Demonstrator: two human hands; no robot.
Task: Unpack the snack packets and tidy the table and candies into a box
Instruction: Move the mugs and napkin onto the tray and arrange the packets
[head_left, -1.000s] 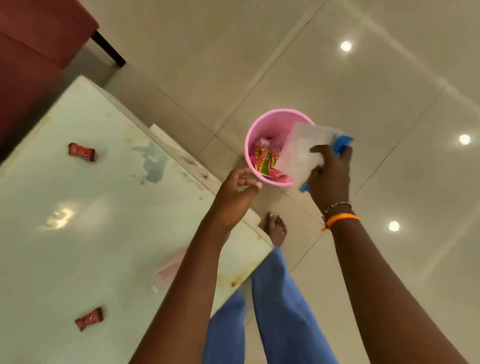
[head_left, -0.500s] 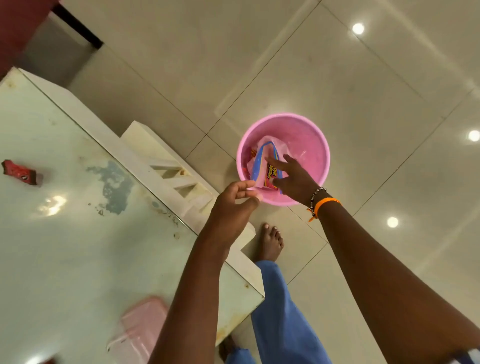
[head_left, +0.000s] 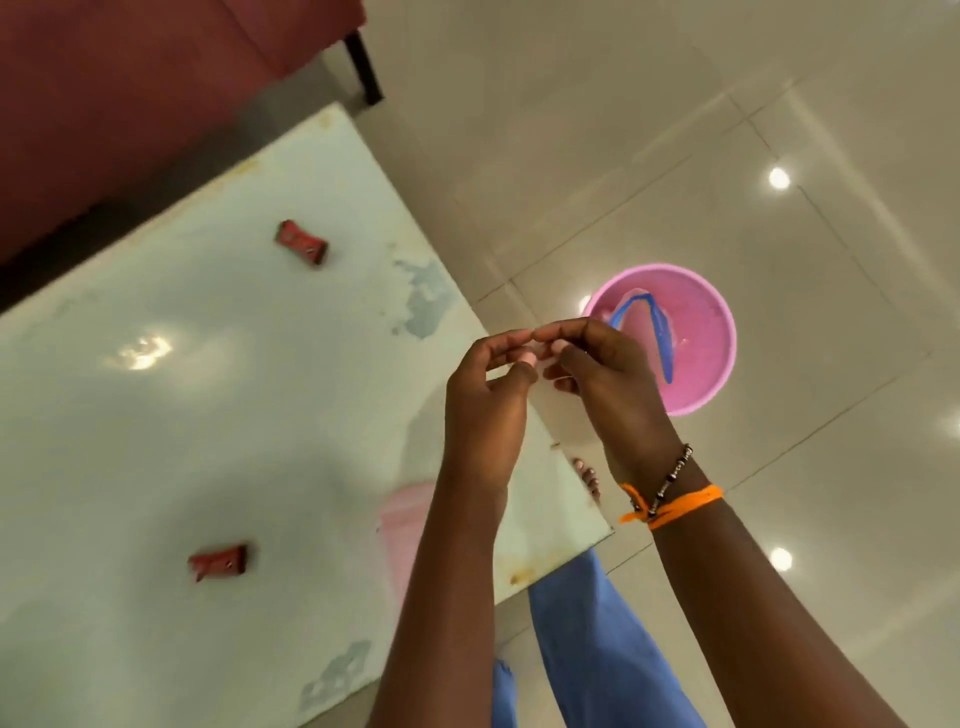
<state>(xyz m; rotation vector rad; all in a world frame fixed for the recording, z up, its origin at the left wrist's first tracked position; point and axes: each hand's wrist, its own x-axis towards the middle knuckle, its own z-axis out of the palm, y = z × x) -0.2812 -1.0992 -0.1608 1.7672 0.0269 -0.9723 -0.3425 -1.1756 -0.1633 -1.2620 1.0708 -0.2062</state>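
I saw the pale glass table (head_left: 156, 415) filling the left and centre of the frame, with a dark red sofa (head_left: 130, 78) in the upper left. On the tiled floor (head_left: 623, 130) at centre right stood a pink bucket (head_left: 711, 332) with a clear blue-edged packet (head_left: 660, 332) inside. Both hands met in the middle of the frame: the left hand (head_left: 485, 410) and the right hand (head_left: 615, 384) together pinched a small pink candy (head_left: 530, 358) between their fingertips. A blurred pink box (head_left: 405, 525) lay on the table under the left forearm. One red wrapped candy (head_left: 301, 243) lay upper centre-left, another red candy (head_left: 218, 561) lower left.
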